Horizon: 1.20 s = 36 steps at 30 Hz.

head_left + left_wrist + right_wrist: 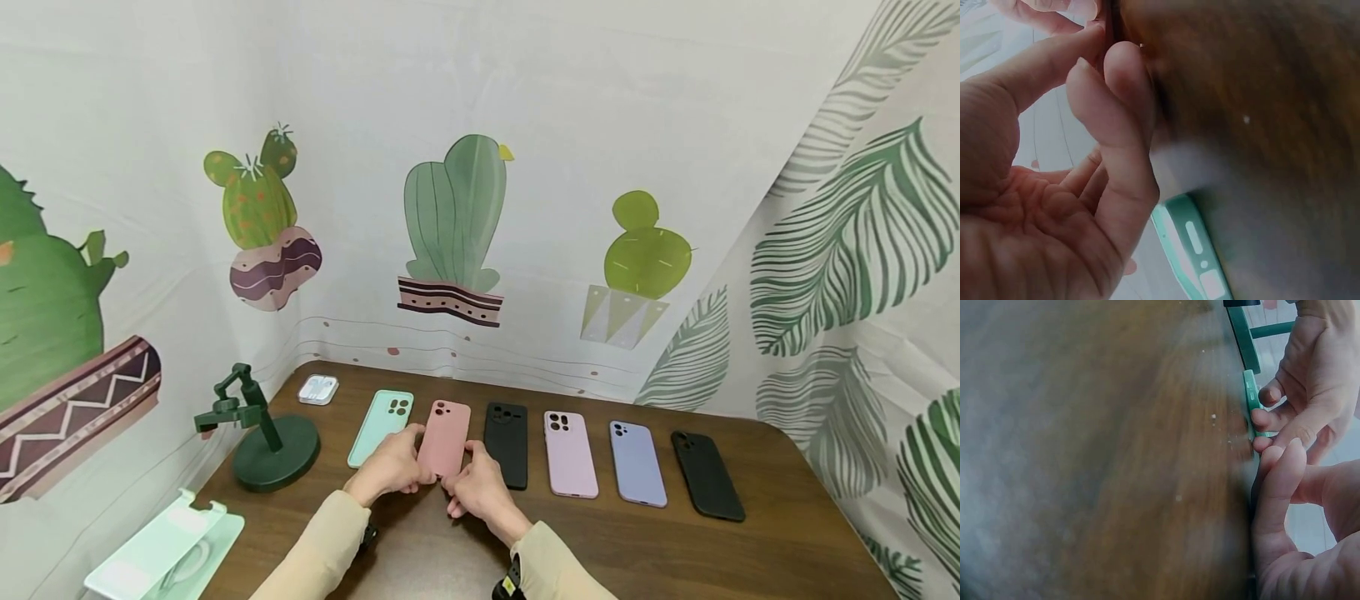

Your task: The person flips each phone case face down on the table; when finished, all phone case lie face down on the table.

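Observation:
Both hands are at a pink phone case (446, 437) lying on the brown table, its camera cutouts at the far end. My left hand (392, 462) pinches its lower left corner, thumb and fingertips at the edge; in the left wrist view the left hand's (1047, 194) fingers are bent. At the lower right corner my right hand (482, 490) pinches the case, and the two hands nearly meet in the right wrist view. Left of the pink case lies a mint green phone case (369, 437); right of it lies a black one (507, 450).
Further right lie a pale pink case (572, 458), a lavender case (637, 467) and another black case (708, 479). On the left stand a dark green jointed stand (273, 454) and a mint folding stand (165, 542). A small white box (318, 389) sits at the back left.

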Motion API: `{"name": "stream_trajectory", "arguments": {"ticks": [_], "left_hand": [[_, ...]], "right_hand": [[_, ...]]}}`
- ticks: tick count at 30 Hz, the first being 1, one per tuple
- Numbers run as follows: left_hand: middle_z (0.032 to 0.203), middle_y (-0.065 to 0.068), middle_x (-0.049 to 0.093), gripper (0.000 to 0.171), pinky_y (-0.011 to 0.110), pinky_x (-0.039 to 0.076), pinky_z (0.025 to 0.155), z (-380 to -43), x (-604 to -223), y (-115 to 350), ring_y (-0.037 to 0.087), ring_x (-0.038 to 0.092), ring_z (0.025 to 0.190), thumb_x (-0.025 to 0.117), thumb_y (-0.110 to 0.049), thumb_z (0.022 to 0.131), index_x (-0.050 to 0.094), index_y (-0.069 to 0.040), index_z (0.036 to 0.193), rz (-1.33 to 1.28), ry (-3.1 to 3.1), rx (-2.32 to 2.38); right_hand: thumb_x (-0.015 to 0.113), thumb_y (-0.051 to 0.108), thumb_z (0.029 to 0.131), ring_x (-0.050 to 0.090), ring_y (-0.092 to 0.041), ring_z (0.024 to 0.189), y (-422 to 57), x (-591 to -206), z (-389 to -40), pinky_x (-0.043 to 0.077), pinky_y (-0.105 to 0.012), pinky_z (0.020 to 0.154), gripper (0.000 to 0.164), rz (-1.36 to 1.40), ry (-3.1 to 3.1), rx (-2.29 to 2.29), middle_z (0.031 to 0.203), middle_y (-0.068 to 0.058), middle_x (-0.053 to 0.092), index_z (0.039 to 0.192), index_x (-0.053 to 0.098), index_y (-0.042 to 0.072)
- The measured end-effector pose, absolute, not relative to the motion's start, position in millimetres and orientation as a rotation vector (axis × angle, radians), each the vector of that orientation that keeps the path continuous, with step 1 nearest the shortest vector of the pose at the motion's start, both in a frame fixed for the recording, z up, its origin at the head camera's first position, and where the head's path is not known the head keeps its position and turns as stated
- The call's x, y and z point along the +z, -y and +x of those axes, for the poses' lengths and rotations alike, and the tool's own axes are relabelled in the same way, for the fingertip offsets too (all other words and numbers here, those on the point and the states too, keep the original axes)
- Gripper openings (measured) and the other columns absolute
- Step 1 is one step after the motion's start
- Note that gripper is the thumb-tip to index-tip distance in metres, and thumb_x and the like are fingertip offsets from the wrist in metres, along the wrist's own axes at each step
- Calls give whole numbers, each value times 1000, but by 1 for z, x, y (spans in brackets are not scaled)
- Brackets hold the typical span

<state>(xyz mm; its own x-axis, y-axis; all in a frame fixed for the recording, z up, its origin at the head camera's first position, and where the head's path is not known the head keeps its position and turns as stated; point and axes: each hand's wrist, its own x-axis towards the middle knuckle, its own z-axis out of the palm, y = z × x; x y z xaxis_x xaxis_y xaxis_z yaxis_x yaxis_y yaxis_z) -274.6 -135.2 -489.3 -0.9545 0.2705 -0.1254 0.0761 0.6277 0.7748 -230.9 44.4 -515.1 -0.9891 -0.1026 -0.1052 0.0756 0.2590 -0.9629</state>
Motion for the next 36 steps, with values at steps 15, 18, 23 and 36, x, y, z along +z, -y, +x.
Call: {"name": "stream_trajectory", "arguments": {"ticks": [15, 18, 23, 36], "left_hand": [[57, 7, 65, 58, 28, 56, 42, -273, -496, 132, 15, 63, 42, 87, -2, 80, 59, 10, 129, 288, -2707, 1068], [57, 4, 64, 60, 25, 54, 41, -276, -502, 134, 13, 62, 42, 86, -4, 82, 58, 13, 133, 326, -2727, 1036], [60, 7, 67, 65, 27, 58, 45, -269, -491, 129, 14, 64, 46, 87, -3, 81, 59, 9, 139, 253, -2692, 1082], [81, 9, 73, 103, 30, 54, 56, -253, -475, 162, 15, 67, 53, 98, -26, 79, 44, 1, 162, 274, -2764, 991]], "right_hand": [[70, -9, 90, 59, -7, 40, -44, -514, -230, 59, -29, 43, 77, -28, -2363, -1828, 71, -16, 71, 159, 35, -8], [70, -8, 90, 60, -8, 41, -44, -514, -231, 59, -29, 43, 77, -24, -2357, -1833, 70, -16, 71, 159, 35, -8], [70, -7, 91, 60, -8, 41, -44, -514, -231, 59, -29, 44, 79, -3, -2349, -1827, 71, -13, 70, 161, 33, -8], [84, 16, 95, 60, -9, 41, -42, -506, -219, 58, -31, 42, 95, -104, -2452, -1717, 81, -8, 71, 166, 26, -6]]}}
